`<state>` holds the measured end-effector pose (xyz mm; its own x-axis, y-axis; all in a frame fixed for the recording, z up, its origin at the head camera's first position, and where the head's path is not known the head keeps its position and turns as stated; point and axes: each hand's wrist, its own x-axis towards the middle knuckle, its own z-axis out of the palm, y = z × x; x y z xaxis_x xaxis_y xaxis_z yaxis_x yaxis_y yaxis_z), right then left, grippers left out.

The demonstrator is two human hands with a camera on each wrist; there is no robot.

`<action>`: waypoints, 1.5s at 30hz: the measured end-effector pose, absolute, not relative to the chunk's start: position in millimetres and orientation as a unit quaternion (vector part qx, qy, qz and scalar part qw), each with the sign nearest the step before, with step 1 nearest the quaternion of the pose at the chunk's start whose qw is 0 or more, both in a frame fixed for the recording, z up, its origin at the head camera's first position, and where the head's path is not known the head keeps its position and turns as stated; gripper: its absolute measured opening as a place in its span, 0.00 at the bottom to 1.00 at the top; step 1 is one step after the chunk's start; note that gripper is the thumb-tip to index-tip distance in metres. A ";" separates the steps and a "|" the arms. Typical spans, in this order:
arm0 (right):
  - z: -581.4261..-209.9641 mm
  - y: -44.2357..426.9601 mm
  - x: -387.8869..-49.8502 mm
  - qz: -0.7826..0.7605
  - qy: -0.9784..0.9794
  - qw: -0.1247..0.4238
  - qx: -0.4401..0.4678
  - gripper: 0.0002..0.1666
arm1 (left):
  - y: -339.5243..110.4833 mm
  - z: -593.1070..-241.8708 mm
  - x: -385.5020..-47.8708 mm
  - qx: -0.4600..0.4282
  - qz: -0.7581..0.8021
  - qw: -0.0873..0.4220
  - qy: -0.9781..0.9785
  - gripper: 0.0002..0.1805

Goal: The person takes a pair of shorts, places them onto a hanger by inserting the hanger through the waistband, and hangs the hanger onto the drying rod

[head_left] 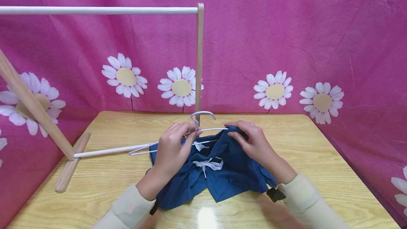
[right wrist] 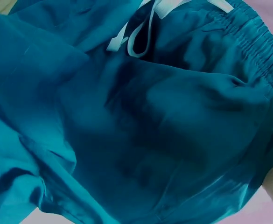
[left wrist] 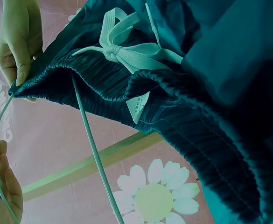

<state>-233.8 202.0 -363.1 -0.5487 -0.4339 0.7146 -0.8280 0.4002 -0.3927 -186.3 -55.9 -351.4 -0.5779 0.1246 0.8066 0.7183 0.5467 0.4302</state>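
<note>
Blue shorts (head_left: 235, 172) with a white drawstring bow (head_left: 210, 164) hang between the hands, their lower part over the table. My left hand (head_left: 173, 147) pinches the white wire hanger (head_left: 203, 113) just below its hook. My right hand (head_left: 254, 140) grips the waistband's right corner, where one end of the hanger goes in. The hanger's other end sticks out left of the shorts. In the left wrist view the waistband (left wrist: 192, 126) gapes, with the hanger's wire (left wrist: 92, 144) running into it. Blue cloth (right wrist: 141, 130) fills most of the right wrist view, the right hand's fingers hidden.
A rack with a white top rail (head_left: 98, 10), wooden posts (head_left: 199, 59) and a wooden foot (head_left: 72, 162) stands at the left and back of the wooden table (head_left: 318, 172). Its low white bar (head_left: 111, 151) passes behind the left hand. A pink flowered cloth (head_left: 235, 45) hangs behind.
</note>
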 end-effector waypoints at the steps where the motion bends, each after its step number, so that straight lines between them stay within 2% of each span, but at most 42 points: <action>1: -363.3 201.3 -233.5 0.376 -0.796 0.262 0.396 0.20 | -55.4 -351.4 -186.7 -0.266 -0.396 0.374 -0.796 0.10; 7: -362.9 197.4 -231.2 0.357 -0.806 0.273 0.385 0.19 | -52.2 -350.2 -186.7 -0.263 -0.394 0.369 -0.799 0.10; 16: -360.3 194.9 -226.4 0.353 -0.819 0.260 0.370 0.16 | -46.7 -349.8 -186.1 -0.267 -0.407 0.361 -0.795 0.10; 27: -358.6 188.7 -224.5 0.345 -0.810 0.271 0.389 0.15 | -41.2 -351.5 -186.4 -0.266 -0.410 0.354 -0.798 0.09; 36: -359.6 185.7 -227.2 0.342 -0.816 0.269 0.381 0.14 | -50.8 -349.0 -188.0 -0.267 -0.402 0.316 -0.817 0.12; 40: -362.1 188.2 -230.6 0.354 -0.830 0.257 0.347 0.13 | -61.7 -347.4 -187.1 -0.269 -0.403 0.329 -0.810 0.15; 45: -365.8 195.6 -234.3 0.372 -0.844 0.247 0.297 0.11 | -83.4 -344.4 -183.3 -0.279 -0.393 0.369 -0.794 0.13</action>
<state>-234.3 195.6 -365.8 -0.7022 -0.3181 0.6370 -0.6845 0.5477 -0.4811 -183.3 -83.4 -344.4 -0.5720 0.1536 0.8058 0.7340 0.5343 0.4192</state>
